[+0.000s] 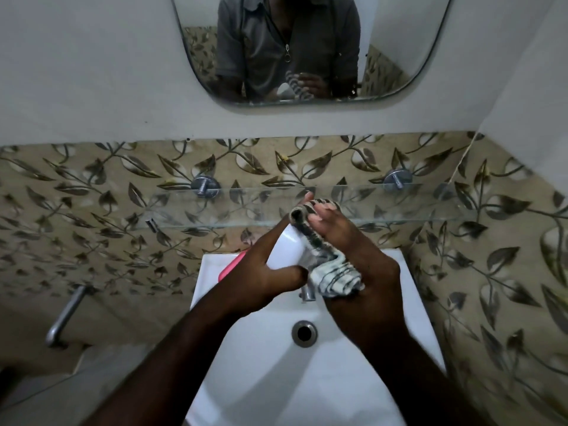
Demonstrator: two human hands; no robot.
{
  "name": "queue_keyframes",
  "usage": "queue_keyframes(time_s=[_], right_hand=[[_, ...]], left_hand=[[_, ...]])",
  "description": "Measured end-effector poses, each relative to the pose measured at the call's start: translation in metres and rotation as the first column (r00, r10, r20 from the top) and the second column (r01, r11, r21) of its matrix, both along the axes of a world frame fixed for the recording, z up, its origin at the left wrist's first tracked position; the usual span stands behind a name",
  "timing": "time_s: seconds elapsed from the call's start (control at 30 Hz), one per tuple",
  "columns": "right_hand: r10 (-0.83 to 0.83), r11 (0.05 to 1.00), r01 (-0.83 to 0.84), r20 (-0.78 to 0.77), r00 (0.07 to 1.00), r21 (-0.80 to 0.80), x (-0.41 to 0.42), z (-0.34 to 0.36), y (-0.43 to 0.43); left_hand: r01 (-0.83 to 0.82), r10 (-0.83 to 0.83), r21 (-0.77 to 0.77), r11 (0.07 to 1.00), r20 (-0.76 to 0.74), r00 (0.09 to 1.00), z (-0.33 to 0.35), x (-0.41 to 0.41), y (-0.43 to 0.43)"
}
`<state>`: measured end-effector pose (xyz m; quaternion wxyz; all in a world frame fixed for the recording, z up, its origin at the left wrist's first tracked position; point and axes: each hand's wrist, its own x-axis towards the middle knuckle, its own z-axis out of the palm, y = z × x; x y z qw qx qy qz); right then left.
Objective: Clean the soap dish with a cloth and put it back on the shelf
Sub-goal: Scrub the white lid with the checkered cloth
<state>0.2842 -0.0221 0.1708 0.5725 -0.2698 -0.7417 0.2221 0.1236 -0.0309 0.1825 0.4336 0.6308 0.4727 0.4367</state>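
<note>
Soap dish [287,247] in grip of left hand [264,273], cloth [335,276] in grip of right hand [364,259], above sink [261,379].

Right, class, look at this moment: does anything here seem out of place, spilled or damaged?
Nothing looks spilled or broken. The one stray thing is a pink object on the back left rim of the sink, half hidden by the left hand; what it is cannot be told. The soap dish is in hand, under the cloth.
</note>
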Motion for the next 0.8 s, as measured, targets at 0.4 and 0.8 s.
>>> queue_keyframes(time_s=[0.4,0.8], right_hand=[[0.027,0.979,-0.071,-0.227,0.974,-0.19,0.005,0.027,0.021],[0.026,0.856,-0.289,-0.523,0.852,-0.428,0.003,0.046,0.02]], left_hand=[[0.075,-0.09,0.121,0.99,0.125,0.988,0.023,0.01,0.012],[0.144,-0.154,0.077,0.987,0.151,0.976,0.043,0.011,0.018]])
